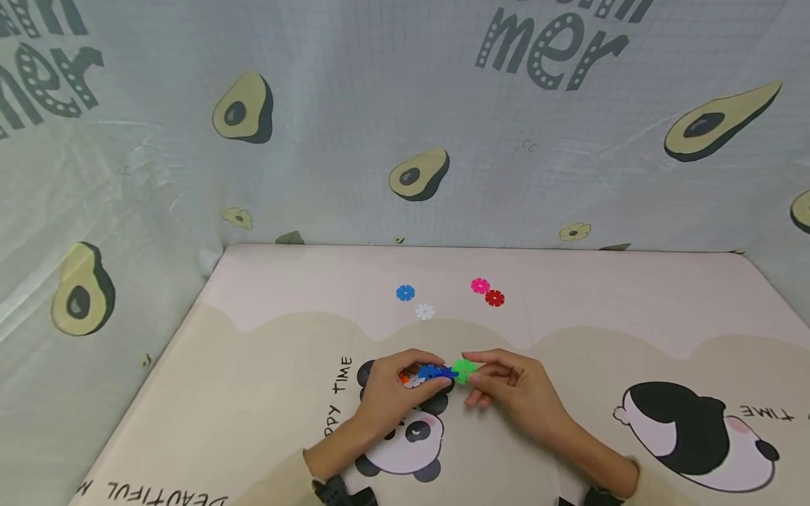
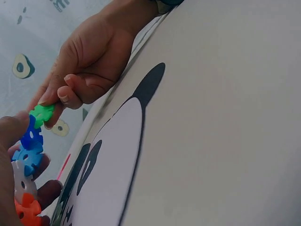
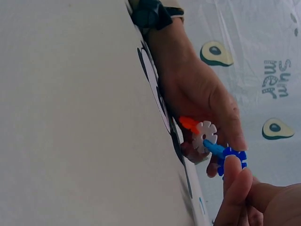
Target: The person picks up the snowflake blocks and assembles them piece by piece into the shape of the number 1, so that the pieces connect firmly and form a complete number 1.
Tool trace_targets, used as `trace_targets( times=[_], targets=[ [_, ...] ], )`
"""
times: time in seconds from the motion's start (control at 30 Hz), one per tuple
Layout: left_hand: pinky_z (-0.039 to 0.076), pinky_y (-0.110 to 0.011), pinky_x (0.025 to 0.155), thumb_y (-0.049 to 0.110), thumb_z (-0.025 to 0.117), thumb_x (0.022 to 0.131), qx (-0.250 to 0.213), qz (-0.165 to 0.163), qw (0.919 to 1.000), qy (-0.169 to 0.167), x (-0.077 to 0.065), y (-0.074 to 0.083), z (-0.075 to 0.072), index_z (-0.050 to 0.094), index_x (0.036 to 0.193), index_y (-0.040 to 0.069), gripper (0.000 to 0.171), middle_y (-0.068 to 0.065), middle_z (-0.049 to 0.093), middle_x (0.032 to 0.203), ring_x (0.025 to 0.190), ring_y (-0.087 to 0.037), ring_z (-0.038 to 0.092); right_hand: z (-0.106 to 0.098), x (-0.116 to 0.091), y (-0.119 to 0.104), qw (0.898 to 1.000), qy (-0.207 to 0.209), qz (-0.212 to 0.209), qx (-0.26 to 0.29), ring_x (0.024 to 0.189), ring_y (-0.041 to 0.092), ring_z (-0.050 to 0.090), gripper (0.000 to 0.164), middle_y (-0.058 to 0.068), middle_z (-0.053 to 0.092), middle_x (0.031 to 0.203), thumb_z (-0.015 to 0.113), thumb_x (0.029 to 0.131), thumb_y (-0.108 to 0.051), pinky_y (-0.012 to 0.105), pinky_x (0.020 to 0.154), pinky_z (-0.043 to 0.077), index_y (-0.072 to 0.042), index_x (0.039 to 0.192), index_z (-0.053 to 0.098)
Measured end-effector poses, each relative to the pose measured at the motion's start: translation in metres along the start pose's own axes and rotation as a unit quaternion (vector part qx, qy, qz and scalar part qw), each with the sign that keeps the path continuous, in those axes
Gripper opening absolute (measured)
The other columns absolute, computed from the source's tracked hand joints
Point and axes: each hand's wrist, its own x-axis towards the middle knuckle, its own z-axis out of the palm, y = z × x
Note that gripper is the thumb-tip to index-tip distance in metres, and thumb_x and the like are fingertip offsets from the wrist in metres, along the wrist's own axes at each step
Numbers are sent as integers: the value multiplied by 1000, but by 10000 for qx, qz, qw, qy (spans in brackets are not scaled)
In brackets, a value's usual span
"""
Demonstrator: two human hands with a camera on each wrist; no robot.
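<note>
My left hand (image 1: 394,393) holds a short chain of interlocking plastic snowflake discs. Along it come an orange disc (image 2: 29,210), a white disc (image 3: 205,136), a light blue disc (image 2: 31,157) and a dark blue disc (image 2: 32,134). Between thumb and fingertips, my right hand (image 1: 522,393) pinches a green snowflake disc (image 1: 465,370). The green disc meets the dark blue disc at the chain's right end; whether their slots are fully engaged cannot be told. Fingers cover part of the orange and white discs in the head view. Both hands are over the panda print.
Farther back on the table (image 1: 285,422) lie a loose blue disc (image 1: 406,292), a white one (image 1: 425,311), a pink one (image 1: 480,285) and a red one (image 1: 495,298). Behind the table's far edge hangs an avocado-print curtain (image 1: 342,105).
</note>
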Motion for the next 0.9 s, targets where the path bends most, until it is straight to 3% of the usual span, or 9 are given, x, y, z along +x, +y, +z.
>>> trace_targets(
  times=[0.17, 0.27, 0.4, 0.53, 0.77, 0.9],
  targets=[
    [45, -35, 76, 12, 80, 78, 221, 469, 9984, 240, 0, -25, 4, 72, 101, 7, 26, -1, 71, 94, 81, -20, 63, 0, 1, -1, 9990, -81, 383, 216, 72, 29, 69, 40, 23, 68, 87, 66, 90, -11, 31, 65, 55, 4, 126, 57],
    [45, -33, 78, 15, 79, 79, 226, 751, 9966, 271, 1, -32, 4, 72, 101, 10, 24, 3, 71, 94, 83, -16, 64, 0, 1, -1, 9973, -134, 607, 380, 74, 27, 69, 43, 26, 67, 90, 66, 91, -12, 29, 67, 55, 5, 129, 55],
    [39, -28, 78, 19, 78, 80, 392, 1055, 9929, 381, 2, -35, 5, 74, 96, 14, 17, 9, 71, 90, 82, -9, 65, 0, 1, -1, 9955, -120, 778, 524, 75, 26, 69, 46, 27, 67, 92, 67, 90, -13, 26, 68, 54, 5, 130, 53],
    [31, -30, 76, 19, 76, 81, 569, 1137, 9908, 469, 4, -36, 5, 75, 92, 16, 11, 12, 71, 90, 84, -5, 65, 0, 1, -1, 9943, -113, 874, 602, 75, 25, 69, 47, 26, 67, 92, 68, 90, -13, 25, 67, 54, 5, 130, 53],
    [31, -32, 78, 14, 72, 85, 685, 1357, 9881, 240, 4, -36, 5, 74, 101, 15, 16, 9, 70, 98, 92, -7, 64, 0, 1, -1, 9916, -85, 991, 822, 76, 23, 69, 48, 24, 67, 92, 68, 89, -12, 22, 68, 53, 5, 131, 52],
    [31, -31, 78, 14, 75, 82, 699, 1552, 9853, 133, 4, -36, 4, 72, 104, 14, 22, 7, 70, 100, 94, -7, 64, 0, 2, -1, 9903, -107, 1032, 922, 77, 21, 69, 47, 24, 67, 92, 69, 89, -12, 21, 68, 52, 5, 130, 52]
  ],
)
